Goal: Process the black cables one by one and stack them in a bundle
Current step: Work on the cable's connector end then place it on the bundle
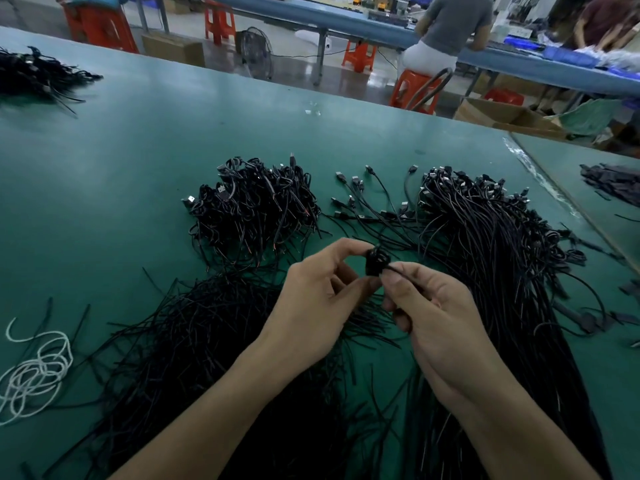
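Between both hands, above the green table, is a small coiled black cable. My left hand pinches the coil between thumb and forefinger. My right hand pinches the cable's loose end right beside the coil. Behind my hands lies a heap of coiled black cables. A long mass of straight black cables with USB plugs at the far end runs down the right side. A spread of thin black ties lies under my left forearm.
A tangle of white cord lies at the left edge. Another black cable pile sits far left. Dark pieces rest on the neighbouring table at right. Beyond the table are orange stools, cardboard boxes, a fan and seated people.
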